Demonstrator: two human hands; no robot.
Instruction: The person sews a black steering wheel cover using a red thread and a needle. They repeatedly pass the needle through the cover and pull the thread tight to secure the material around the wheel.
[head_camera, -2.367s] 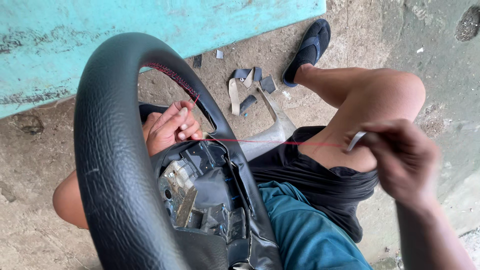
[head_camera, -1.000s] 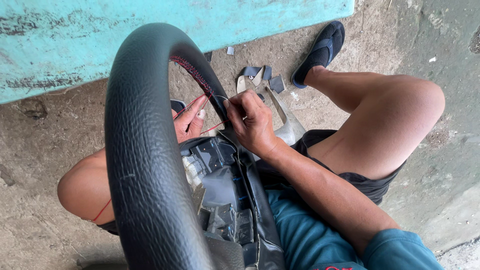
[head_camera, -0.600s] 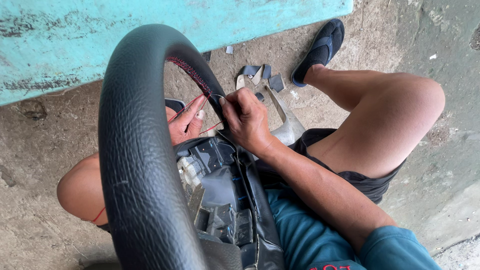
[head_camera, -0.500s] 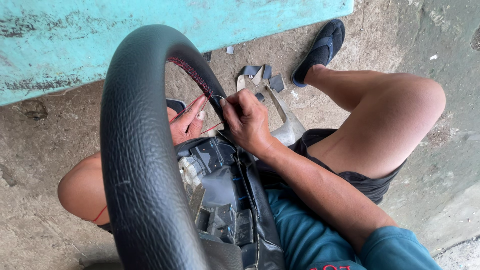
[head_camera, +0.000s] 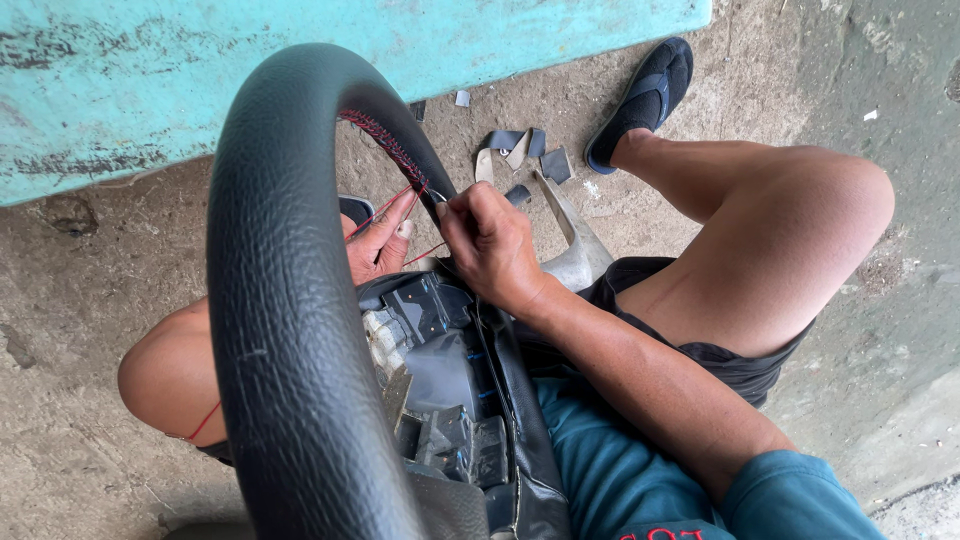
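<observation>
Head view: a black leather-wrapped steering wheel (head_camera: 270, 330) stood on the seated person's lap, its red stitched seam (head_camera: 385, 148) on the inner rim. The right hand (head_camera: 495, 245) was pinched narrow at the seam's lower end (any needle was too small to tell). The left hand (head_camera: 378, 240), fingers loosely extended, touched the red thread (head_camera: 385, 208) behind the rim. Grey scraps (head_camera: 520, 150) lay on the concrete floor (head_camera: 80, 300) beyond

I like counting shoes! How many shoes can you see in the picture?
1. A dark slip-on shoe is on the person's foot, at the top near the turquoise wall. A second one may be hidden behind the steering wheel.
</observation>
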